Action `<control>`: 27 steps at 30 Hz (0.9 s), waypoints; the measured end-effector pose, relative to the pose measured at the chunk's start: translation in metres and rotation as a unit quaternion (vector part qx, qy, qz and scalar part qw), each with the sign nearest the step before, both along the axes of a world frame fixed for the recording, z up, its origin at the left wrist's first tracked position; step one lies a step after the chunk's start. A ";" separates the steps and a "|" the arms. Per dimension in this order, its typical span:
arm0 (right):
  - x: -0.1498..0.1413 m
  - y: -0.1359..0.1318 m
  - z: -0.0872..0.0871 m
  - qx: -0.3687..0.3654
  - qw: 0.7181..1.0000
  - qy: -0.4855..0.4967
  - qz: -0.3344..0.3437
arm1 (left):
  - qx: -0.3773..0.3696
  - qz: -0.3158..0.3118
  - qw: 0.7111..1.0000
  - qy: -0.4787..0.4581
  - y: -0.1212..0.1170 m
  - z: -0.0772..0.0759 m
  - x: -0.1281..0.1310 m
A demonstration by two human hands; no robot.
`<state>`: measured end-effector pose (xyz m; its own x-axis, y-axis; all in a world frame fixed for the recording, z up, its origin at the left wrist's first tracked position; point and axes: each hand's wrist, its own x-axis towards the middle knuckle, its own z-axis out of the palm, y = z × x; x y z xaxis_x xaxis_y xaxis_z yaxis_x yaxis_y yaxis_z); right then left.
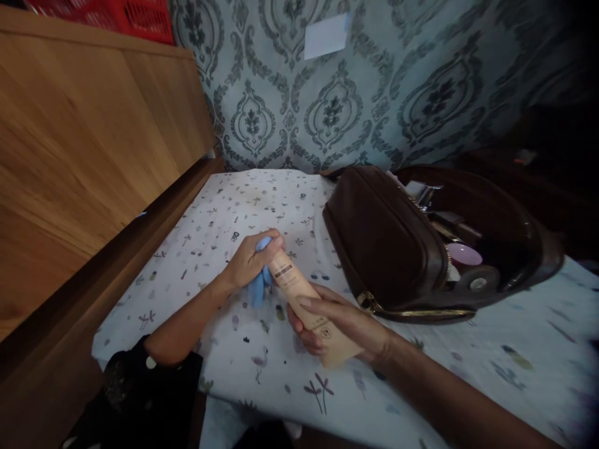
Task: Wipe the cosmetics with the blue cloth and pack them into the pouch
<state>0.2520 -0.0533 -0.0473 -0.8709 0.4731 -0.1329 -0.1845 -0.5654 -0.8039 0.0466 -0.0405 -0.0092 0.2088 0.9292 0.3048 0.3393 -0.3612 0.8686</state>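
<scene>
My right hand (334, 324) is wrapped round the lower part of a beige cosmetic tube (299, 288) that lies slanted over the bed. My left hand (250, 257) is closed on a blue cloth (259, 284) and presses it against the tube's upper end. Both hands hover just above a white sheet with small printed figures (224, 206).
An open brown leather bag (384, 243) lies to the right of my hands, with a pink lid (462, 254) and other small items inside. A wooden headboard (84, 149) runs along the left. Patterned grey wallpaper (337, 93) is behind, with a red crate (131, 15) on top at the far left.
</scene>
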 end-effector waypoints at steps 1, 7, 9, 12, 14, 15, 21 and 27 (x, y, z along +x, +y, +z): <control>0.000 -0.001 0.001 0.038 0.999 -0.023 -0.017 | 0.005 0.009 1.000 0.014 0.000 0.001 0.000; -0.001 -0.005 0.003 0.112 0.989 -0.076 -0.056 | -0.012 0.048 0.998 0.047 0.002 0.001 -0.002; 0.000 -0.004 0.003 0.092 0.991 -0.075 -0.055 | -0.022 0.058 0.997 0.042 0.003 0.000 -0.004; 0.000 -0.002 0.000 0.042 0.997 -0.062 -0.037 | -0.048 0.071 0.996 0.028 0.004 -0.002 -0.007; 0.001 0.000 -0.003 0.011 0.998 -0.047 -0.029 | -0.059 0.079 0.995 0.021 0.005 -0.002 -0.008; 0.001 0.001 -0.004 -0.001 0.999 -0.043 -0.027 | -0.059 0.084 0.995 0.017 0.005 -0.002 -0.007; 0.002 0.002 -0.002 -0.040 0.998 -0.039 -0.032 | -0.062 0.100 0.993 -0.026 0.005 -0.002 -0.004; 0.002 0.004 0.002 -0.035 0.999 0.000 -0.038 | -0.055 0.101 0.992 -0.048 0.005 -0.008 -0.004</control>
<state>0.2536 -0.0489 -0.0452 -0.8327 0.5272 -0.1692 -0.2282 -0.6052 -0.7626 0.0427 -0.0352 -0.0175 -0.0102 0.9777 0.2095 0.3090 -0.1962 0.9306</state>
